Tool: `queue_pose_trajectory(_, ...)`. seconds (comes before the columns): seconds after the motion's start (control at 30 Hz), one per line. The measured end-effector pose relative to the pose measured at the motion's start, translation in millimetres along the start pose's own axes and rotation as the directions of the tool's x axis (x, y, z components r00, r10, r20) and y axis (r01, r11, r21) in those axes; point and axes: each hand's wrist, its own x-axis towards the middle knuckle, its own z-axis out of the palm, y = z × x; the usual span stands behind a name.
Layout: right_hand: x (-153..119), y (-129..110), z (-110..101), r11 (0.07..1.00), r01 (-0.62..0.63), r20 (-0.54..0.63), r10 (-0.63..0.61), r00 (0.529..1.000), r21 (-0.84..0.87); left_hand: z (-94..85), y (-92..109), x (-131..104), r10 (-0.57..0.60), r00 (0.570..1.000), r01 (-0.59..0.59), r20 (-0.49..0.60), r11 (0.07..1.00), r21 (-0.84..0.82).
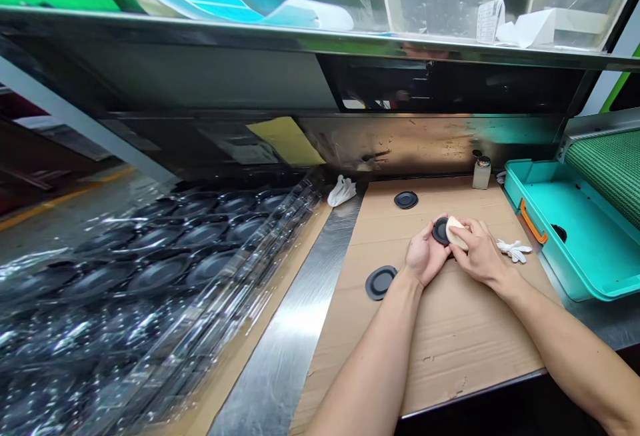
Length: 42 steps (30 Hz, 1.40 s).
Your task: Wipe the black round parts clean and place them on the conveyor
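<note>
My left hand (424, 255) is closed around the edge of a black round disc (441, 231), held above the cardboard. In my right hand (477, 248) is a cream-coloured pad (455, 231), pressed against the right side of that disc's face. The pad hides part of the disc. Another black disc (405, 200) lies flat on the cardboard beyond my hands. A larger black oval disc (381, 283) rests beside my left wrist, partly covered by the forearm.
Clear plastic trays (160, 269) of black round parts are stacked at left. A teal bin (590, 236) with an orange handle stands at right, beside a green conveyor belt (610, 169). A small bottle (481, 173), white glove (515, 250) and crumpled white item (342, 191) sit around the cardboard sheet (450, 356).
</note>
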Motion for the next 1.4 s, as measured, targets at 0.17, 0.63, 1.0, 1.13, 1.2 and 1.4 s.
queue_pose_trajectory(0.17,2,15,-1,0.996,-0.026,0.102,0.035,0.994,-0.084,-11.7,0,8,0.077,0.995,-0.065,-0.059,0.981,0.180)
queue_pose_trajectory(0.63,2,27,-2,0.940,-0.274,0.164,0.308,0.937,-0.202,12.5,-30,-14,0.671,0.349,-0.556,0.655,-0.415,0.721)
queue_pose_trajectory(1.0,1,32,0,0.943,-0.253,0.170,0.292,0.941,-0.217,7.6,-32,-13,0.697,0.491,-0.546,0.523,-0.221,0.808)
queue_pose_trajectory(1.13,2,31,-1,0.943,-0.250,0.166,0.289,0.943,-0.221,9.3,-32,-14,0.695,0.515,-0.532,0.502,-0.200,0.823)
queue_pose_trajectory(1.2,2,31,-1,0.942,-0.244,0.165,0.285,0.944,-0.230,6.2,-29,-12,0.661,0.612,-0.441,0.435,-0.172,0.881)
queue_pose_trajectory(1.4,2,31,0,0.936,-0.232,0.155,0.279,0.948,-0.265,-13.2,-12,-2,0.542,0.817,0.082,0.195,-0.446,0.891)
